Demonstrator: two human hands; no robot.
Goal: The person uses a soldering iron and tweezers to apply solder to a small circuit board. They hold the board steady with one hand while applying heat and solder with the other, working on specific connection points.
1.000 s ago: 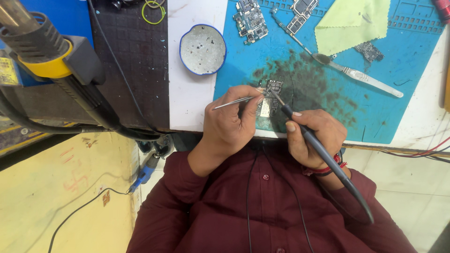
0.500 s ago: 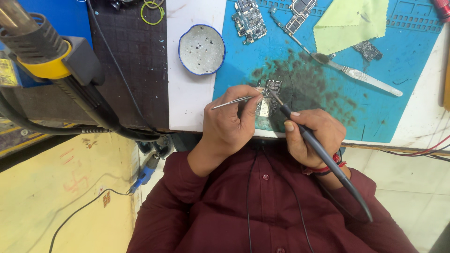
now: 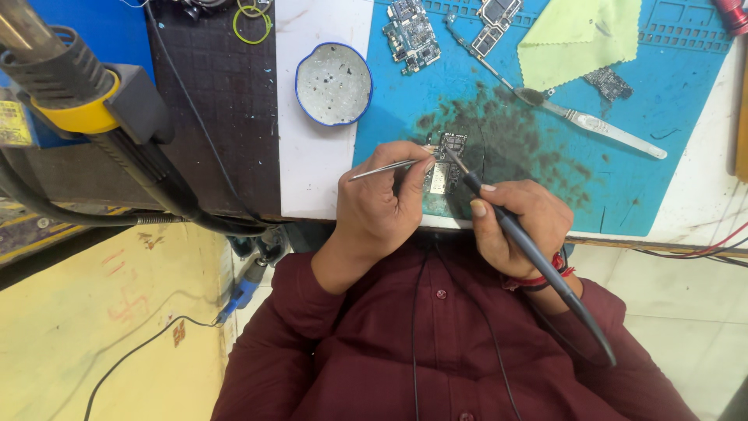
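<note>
Circuit board work on blue mat point(image 3: 623, 187)

Tweezers point(image 3: 382, 168) are gripped by the left hand point(image 3: 382, 206); a soldering iron point(image 3: 522, 242) is gripped by the right hand point(image 3: 522, 218), tip on the circuit board point(image 3: 446, 160).

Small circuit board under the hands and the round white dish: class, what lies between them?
Only bare surface: blue mat, then white tabletop, in the head view.

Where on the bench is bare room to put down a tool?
Free: the white strip below the round dish, left of the blue mat; also mat right of the metal scraper. Crowded: around the small circuit board, between left hand and right hand.
</note>
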